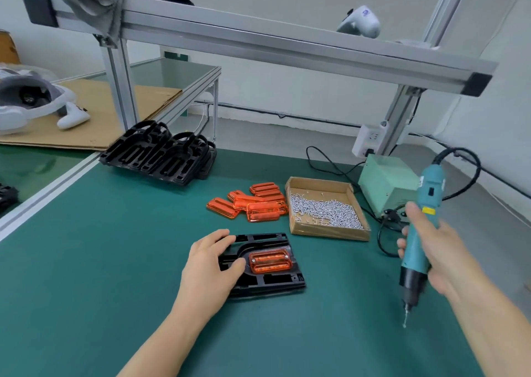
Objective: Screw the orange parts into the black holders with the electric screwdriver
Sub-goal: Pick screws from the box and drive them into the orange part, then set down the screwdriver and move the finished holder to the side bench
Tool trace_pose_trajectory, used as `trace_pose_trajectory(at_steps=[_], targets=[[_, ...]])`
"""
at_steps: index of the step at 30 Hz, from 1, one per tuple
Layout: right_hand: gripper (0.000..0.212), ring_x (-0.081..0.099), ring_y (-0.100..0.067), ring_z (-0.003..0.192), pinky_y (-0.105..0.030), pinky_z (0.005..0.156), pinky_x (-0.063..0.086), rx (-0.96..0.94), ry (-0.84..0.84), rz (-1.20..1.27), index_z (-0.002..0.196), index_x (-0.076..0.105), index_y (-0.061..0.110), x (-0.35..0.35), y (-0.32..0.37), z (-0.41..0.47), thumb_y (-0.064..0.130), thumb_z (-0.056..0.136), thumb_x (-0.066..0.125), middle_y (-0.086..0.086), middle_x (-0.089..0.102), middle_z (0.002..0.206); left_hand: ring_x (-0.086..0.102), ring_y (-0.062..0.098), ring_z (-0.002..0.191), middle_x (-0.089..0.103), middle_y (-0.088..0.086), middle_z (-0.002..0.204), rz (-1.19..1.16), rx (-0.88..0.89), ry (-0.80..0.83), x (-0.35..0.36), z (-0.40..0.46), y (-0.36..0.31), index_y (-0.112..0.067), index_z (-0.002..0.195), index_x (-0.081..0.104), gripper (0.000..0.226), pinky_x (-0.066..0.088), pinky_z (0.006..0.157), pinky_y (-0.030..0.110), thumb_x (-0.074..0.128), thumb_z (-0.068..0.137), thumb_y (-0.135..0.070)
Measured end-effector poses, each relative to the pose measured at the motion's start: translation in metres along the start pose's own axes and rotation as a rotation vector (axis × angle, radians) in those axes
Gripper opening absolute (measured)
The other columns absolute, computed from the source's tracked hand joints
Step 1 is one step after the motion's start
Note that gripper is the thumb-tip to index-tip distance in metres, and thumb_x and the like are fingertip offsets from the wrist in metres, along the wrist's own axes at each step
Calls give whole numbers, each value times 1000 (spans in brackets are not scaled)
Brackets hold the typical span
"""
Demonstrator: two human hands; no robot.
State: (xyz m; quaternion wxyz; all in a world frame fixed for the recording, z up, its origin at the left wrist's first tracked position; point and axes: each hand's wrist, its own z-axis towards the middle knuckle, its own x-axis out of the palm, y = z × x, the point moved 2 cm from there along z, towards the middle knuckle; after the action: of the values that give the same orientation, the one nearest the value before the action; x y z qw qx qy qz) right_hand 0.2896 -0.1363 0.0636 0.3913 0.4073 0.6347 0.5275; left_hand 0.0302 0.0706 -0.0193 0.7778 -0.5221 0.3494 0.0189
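Green matting covers the surface [86, 261], smooth and slightly grippy by the look of it, so parts laid on it should stay put under light pressure. Next in size, the stack of spare black holders [161, 155] leans at the far edge: moulded plastic, ribbed and cut through with slots, probably light but stiff. One black holder [270, 276] lies flat near the middle with an orange part [269, 260] seated in its recess, two screw heads showing at the part's upper corners. The left hand [212, 264] rests on the holder's left side, fingers spread and pressing it down, which looks the right place to steady it. The cardboard box of screws [324, 207] sits well to the right, with the loose orange parts [253, 204] piled just beside it, glossy, translucent and likely brittle if over-tightened. The right hand [439, 253] is wrapped round the electric screwdriver [422, 233], bit pointing down just over the mat, apparently with a screw on its tip.
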Motion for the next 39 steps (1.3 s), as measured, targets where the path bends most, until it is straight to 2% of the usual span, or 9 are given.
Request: trace_pose_trajectory(at_steps=[6, 11, 13, 16, 18, 24, 31, 36, 39], targets=[[40, 60, -21, 53, -32, 49, 53, 93, 49, -489, 105, 50, 10, -32, -18, 4, 45, 90, 63, -11, 54, 83, 30, 5, 131, 45, -17, 138, 16, 11, -5, 0, -1, -1, -21, 130, 57, 43, 29, 104, 27, 63, 87, -24], [47, 71, -29, 68, -44, 75, 58, 54, 37, -1088, 101, 46, 7, -34, -23, 12, 51, 90, 58, -14, 66, 86, 31, 6, 131, 46, -17, 138, 23, 21, -10, -1, -2, -2, -21, 129, 57, 43, 29, 103, 26, 64, 87, -24], [49, 69, -28, 75, -40, 77, 57, 36, 34, -1269, 107, 46, 7, -32, -26, 17, 52, 91, 55, -11, 64, 91, 32, 6, 130, 46, -17, 138, 25, 24, -13, -1, -2, -2, -21, 129, 58, 43, 29, 103, 26, 64, 87, -24], [52, 62, -21, 83, -30, 68, 49, -5, 21, -1588, 117, 45, 11, -24, -28, 22, 57, 93, 47, -2, 59, 96, 32, 6, 130, 47, -17, 138, 26, 35, -16, -1, -2, -2, -21, 129, 58, 43, 28, 100, 22, 64, 87, -24], [51, 58, -20, 87, -28, 68, 47, -36, -3, -1711, 118, 47, 14, -18, -28, 25, 58, 94, 42, 1, 57, 97, 32, 6, 130, 46, -17, 138, 35, 42, -20, -1, -2, -2, -21, 129, 58, 43, 26, 98, 20, 64, 87, -25], [45, 57, -18, 85, -28, 71, 47, -55, 16, -1851, 108, 51, 16, -5, -31, 33, 57, 96, 36, 3, 58, 96, 32, 5, 130, 46, -18, 137, 43, 47, -22, -1, -2, -2, -22, 129, 57, 42, 27, 99, 21, 64, 87, -25], [53, 58, -14, 82, -26, 72, 49, -81, 26, -1897, 86, 49, 21, -11, -28, 38, 71, 91, 30, 6, 54, 83, 32, 6, 131, 46, -17, 138, 48, 43, -20, -2, -3, -3, -21, 129, 57, 42, 28, 102, 24, 64, 88, -24], [54, 56, -14, 76, -25, 59, 39, -137, -30, -1823, 72, 45, 21, -5, -17, 35, 70, 91, 34, 6, 55, 79, 32, 5, 130, 46, -17, 138, 50, 46, -18, -2, -3, -4, -22, 130, 57, 42, 28, 100, 23, 63, 88, -25], [53, 52, -18, 73, -27, 59, 38, -255, -84, -1749, 74, 43, 17, 6, -7, 27, 65, 94, 35, 6, 47, 71, 31, 4, 130, 46, -18, 137, 52, 46, -15, -1, -3, -3, -23, 129, 57, 42, 28, 98, 21, 63, 87, -26]])
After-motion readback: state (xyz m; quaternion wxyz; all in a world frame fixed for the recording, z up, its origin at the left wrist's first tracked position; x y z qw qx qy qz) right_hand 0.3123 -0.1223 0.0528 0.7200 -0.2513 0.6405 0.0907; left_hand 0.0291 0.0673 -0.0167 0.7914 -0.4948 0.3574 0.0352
